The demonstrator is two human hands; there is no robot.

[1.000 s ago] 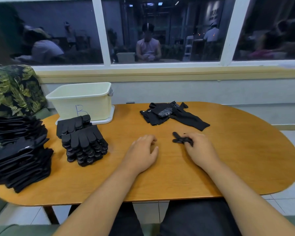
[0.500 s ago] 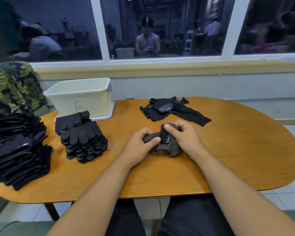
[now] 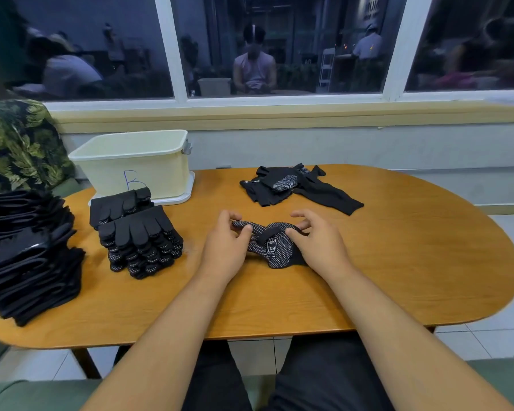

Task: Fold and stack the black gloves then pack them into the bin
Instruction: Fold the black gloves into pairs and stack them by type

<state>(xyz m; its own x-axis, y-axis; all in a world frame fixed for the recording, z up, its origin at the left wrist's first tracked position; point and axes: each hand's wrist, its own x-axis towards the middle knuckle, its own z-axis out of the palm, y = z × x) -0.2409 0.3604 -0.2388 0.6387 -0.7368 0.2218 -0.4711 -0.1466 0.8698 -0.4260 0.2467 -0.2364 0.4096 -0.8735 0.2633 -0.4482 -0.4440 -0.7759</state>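
Left hand (image 3: 224, 250) and right hand (image 3: 319, 246) hide glove (image 3: 276, 247) edges.

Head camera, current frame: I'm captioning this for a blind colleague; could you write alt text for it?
The left hand and right hand pinch a dotted black glove at the middle of a wooden table. To the left, stacks of folded gloves stand in front of a cream bin; a loose pile of gloves lies farther back.
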